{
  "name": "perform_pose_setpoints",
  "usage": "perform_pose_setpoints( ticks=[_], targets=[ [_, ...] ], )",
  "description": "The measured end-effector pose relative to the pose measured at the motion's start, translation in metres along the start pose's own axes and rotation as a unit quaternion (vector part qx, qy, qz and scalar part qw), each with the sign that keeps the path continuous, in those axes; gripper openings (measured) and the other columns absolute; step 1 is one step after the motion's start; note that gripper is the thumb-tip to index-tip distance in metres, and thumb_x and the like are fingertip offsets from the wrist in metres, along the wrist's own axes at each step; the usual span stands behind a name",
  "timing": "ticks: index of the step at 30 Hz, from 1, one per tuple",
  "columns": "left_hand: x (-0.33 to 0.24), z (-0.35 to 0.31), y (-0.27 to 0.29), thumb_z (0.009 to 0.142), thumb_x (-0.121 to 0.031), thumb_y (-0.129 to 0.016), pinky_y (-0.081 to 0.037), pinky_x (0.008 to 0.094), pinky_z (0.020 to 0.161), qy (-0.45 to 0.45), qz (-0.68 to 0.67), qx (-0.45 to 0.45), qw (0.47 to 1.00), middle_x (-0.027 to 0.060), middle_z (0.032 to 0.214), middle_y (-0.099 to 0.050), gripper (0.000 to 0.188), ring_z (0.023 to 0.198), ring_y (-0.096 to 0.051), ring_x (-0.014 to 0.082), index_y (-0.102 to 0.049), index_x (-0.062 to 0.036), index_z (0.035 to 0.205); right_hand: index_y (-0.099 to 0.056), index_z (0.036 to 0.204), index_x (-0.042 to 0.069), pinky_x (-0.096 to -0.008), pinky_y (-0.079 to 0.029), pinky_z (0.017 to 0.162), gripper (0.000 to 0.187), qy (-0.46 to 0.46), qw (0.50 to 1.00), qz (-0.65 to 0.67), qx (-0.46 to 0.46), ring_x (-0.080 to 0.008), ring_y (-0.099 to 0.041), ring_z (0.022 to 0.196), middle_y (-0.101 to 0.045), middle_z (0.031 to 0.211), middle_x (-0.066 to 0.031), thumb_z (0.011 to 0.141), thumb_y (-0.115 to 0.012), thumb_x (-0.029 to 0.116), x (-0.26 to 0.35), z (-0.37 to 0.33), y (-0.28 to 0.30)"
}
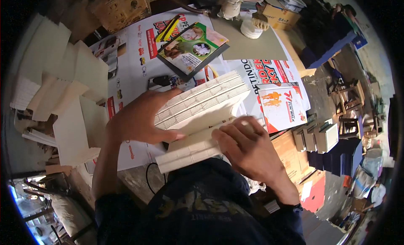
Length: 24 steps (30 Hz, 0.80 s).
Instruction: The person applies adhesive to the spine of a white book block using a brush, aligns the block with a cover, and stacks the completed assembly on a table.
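**A:** Cream paper, sewn: an unbound book block (202, 104) sits at the middle of the desk (248, 45), spine side up, rows of stitching visible across the folded sections. Position confirmed?

**B:** Confirmed. It lies on printed posters (134, 47) that cover the desk, directly in front of the person. A second, thinner stack of sewn sections (189, 151) lies just below it, touching or nearly so; cannot tell which.

**A:** Left hand (139, 118)?

**B:** Curled around the left end of the book block. Thumb presses along the lower face, fingers (168, 94) wrap over the top edge. Firm hold, hand well closed on the block.

**A:** Right hand (248, 146)?

**B:** Palm down over the right part of the lower stack, fingers bent and resting where the two stacks meet. Whether it pinches any pages: cannot tell, the knuckles hide the tips.

**A:** Surroundings?

**B:** Loose piles of cream folded sheets (67, 89) at the left, well apart from the hands. A glossy green-covered booklet (191, 47) on a dark board lies beyond the block, a yellow-and-black tool (168, 28) beside it. A grey board (252, 40) sits at the far right, with a white round pot (251, 29) on it.
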State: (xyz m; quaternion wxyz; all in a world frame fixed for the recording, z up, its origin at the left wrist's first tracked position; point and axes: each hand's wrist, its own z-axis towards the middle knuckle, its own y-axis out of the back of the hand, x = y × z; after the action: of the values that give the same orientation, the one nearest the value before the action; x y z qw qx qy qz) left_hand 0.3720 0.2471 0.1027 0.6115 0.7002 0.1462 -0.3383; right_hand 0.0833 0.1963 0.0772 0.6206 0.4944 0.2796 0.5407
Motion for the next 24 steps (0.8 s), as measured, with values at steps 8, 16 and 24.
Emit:
perform_pose_setpoints(
  ticks=[8,16,24],
  targets=[
    [-0.021,-0.009,-0.043,0.08,-0.037,-0.08,-0.052,0.0498,0.079,0.068,0.187,-0.167,0.966,0.0176,0.106,-0.066,0.077,0.096,-0.066,0.0376,-0.045,0.003,0.136,-0.064,0.106,0.002,-0.037,-0.056,0.075,0.045,-0.144,0.96,0.082,-0.225,-0.0242,-0.068,0.091,-0.07,0.101,-0.0122,0.064,-0.082,0.003,-0.015,-0.019,0.127],
    [-0.035,-0.022,-0.047,0.073,-0.026,-0.086,-0.052,0.0447,0.086,0.088,0.117,-0.173,0.974,0.0166,0.099,-0.069,0.057,0.093,-0.068,0.0384,-0.059,-0.0089,0.119,-0.067,0.105,0.004,-0.0337,-0.055,0.079,0.04,-0.06,0.988,0.027,-0.142,-0.0192,-0.069,0.091,-0.071,0.096,-0.0101,0.07,-0.085,0.009,-0.066,0.083,0.111],
    [-0.018,-0.04,-0.073,0.057,-0.033,-0.097,-0.034,0.0509,0.112,0.026,0.175,-0.443,0.879,0.0218,0.146,-0.038,0.113,0.138,-0.039,0.0351,-0.036,-0.0017,0.146,-0.066,0.114,-0.003,-0.0354,-0.053,0.08,0.03,0.005,0.946,0.291,0.141,-0.0248,-0.07,0.089,-0.072,0.098,-0.0155,0.09,-0.072,0.014,-0.094,0.113,0.008]
  ],
)
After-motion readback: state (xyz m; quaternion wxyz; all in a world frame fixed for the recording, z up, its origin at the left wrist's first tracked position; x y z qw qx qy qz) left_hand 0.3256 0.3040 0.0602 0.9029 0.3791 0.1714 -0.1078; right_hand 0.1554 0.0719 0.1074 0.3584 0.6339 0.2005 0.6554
